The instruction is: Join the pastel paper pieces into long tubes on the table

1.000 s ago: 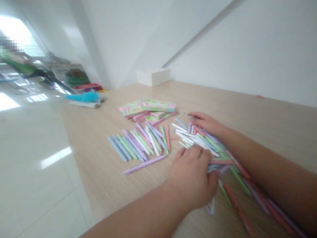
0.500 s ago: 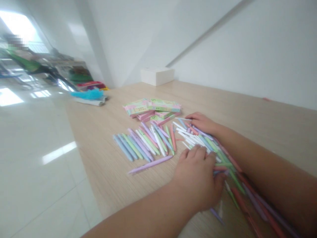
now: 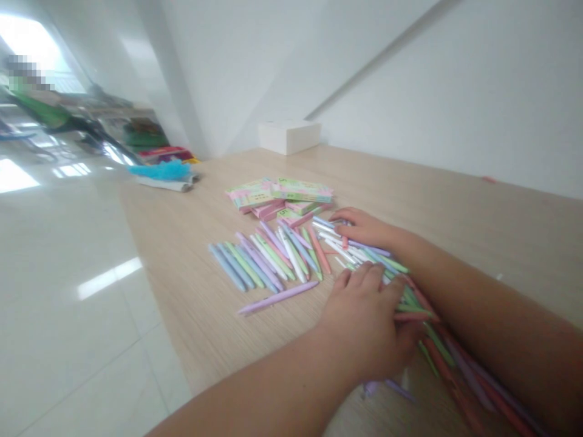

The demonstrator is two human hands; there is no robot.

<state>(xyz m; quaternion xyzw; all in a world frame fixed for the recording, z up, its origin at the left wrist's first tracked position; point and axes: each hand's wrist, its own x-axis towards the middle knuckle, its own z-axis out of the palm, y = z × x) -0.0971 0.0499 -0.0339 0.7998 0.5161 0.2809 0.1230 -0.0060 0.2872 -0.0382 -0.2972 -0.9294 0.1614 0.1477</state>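
Note:
Several pastel pens and thin white sticks lie in a loose pile between my hands. My left hand rests palm down on the near side, its fingers curled over the pile and pens between thumb and forefinger. On the far side, my right hand bends its fingers round the pens' ends, near a short red piece. More pens, green, red and purple, trail beneath my right forearm. To the left, a row of blue, green, purple, white and red pens lies slanted. One purple pen sits crosswise below it.
Pink and green printed boxes are stacked behind the pens. A white box stands by the wall. Blue plastic lies at the wooden table's left edge. Further off at left, a person in green is blurred.
My right hand has shifted slightly left along the pile, and its fingers have drawn in round the pens. Some pens there have moved left with it. My left hand stays nearly in place.

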